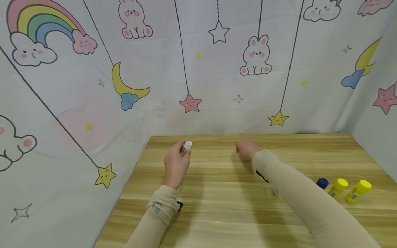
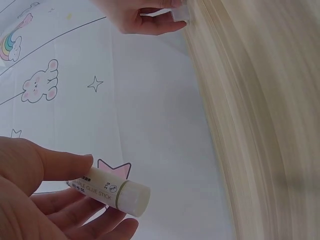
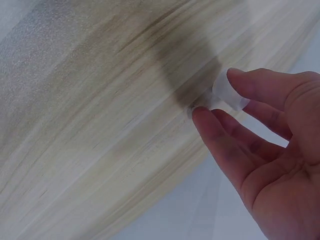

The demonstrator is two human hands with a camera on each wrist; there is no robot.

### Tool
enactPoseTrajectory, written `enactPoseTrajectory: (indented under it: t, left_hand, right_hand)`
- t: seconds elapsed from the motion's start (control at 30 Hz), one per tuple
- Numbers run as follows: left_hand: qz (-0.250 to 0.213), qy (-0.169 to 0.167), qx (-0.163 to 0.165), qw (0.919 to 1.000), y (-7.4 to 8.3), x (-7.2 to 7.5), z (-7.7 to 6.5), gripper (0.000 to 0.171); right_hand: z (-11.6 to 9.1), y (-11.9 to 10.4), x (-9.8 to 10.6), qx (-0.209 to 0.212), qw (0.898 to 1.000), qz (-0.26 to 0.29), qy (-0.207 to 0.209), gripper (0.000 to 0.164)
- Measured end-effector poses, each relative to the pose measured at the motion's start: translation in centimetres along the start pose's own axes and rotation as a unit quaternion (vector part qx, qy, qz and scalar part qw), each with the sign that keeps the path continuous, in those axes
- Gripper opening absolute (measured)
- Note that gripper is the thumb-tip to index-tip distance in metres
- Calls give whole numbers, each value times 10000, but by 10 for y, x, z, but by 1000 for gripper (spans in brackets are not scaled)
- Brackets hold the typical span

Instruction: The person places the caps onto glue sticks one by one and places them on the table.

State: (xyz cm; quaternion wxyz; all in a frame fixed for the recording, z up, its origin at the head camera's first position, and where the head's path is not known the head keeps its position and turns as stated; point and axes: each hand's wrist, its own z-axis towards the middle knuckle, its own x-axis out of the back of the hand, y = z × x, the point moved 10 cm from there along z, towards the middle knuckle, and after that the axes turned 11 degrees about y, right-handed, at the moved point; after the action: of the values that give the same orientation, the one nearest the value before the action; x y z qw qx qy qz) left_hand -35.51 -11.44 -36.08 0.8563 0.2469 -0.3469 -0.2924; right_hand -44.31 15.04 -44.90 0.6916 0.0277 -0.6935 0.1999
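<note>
Near the far left of the table, my left hand (image 1: 176,164) holds a white glue stick (image 1: 187,146) between thumb and fingers. In the left wrist view the printed label of this glue stick (image 2: 105,190) shows, and its pale cap points away from the palm. My right hand (image 1: 247,150) is farther right, low over the back of the table. Its thumb and fingers pinch a whitish translucent cylinder (image 3: 229,91), seen in the right wrist view close over the wood. The fingers hide part of that cylinder.
Two yellow glue sticks (image 1: 358,191) stand at the right of the wooden table (image 1: 217,206), next to a dark blue cap (image 1: 322,183) partly behind my right forearm. A small whitish object (image 1: 277,192) shows beside that forearm. A printed curtain (image 1: 217,75) borders the table's back.
</note>
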Motion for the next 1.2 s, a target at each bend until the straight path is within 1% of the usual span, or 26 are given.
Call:
enactPoseTrajectory:
  t: [0.1, 0.27, 0.5, 0.63, 0.77, 0.87, 0.97, 1.03, 1.2]
  left_hand:
    - [-60, 20, 64, 10000, -1, 1, -2, 32]
    - [-80, -24, 59, 9999, 1, 0, -4, 28]
    - [-104, -18, -24, 9999, 5, 0, -6, 27]
    - [-104, -5, -83, 9999, 7, -1, -5, 27]
    - [-99, -9, -102, 9999, 8, -1, -5, 27]
    - [-103, -27, -129, 9999, 8, -3, -5, 27]
    - [-95, -55, -135, 9998, 8, -4, -6, 27]
    - [-82, -69, -134, 9999, 9, -4, -6, 27]
    - [-37, -78, -108, 9999, 9, -4, -6, 27]
  right_hand:
    - [-1, -3, 0, 171, 9997, -140, 88, 21]
    - [-3, -6, 1, 178, 9995, -192, 160, 20]
    - [-8, -10, 6, 101, 9998, -41, 166, 24]
    - [-10, -13, 12, 91, 9996, 149, 210, 30]
    - [-11, -19, 19, 208, 9989, 301, 286, 36]
    - [-13, -25, 25, 357, 9983, 311, 329, 38]
    - [-16, -28, 29, 409, 9981, 326, 319, 39]
    - [-18, -29, 33, 482, 9978, 281, 361, 38]
    - [-22, -34, 48, 755, 9951, 193, 617, 32]
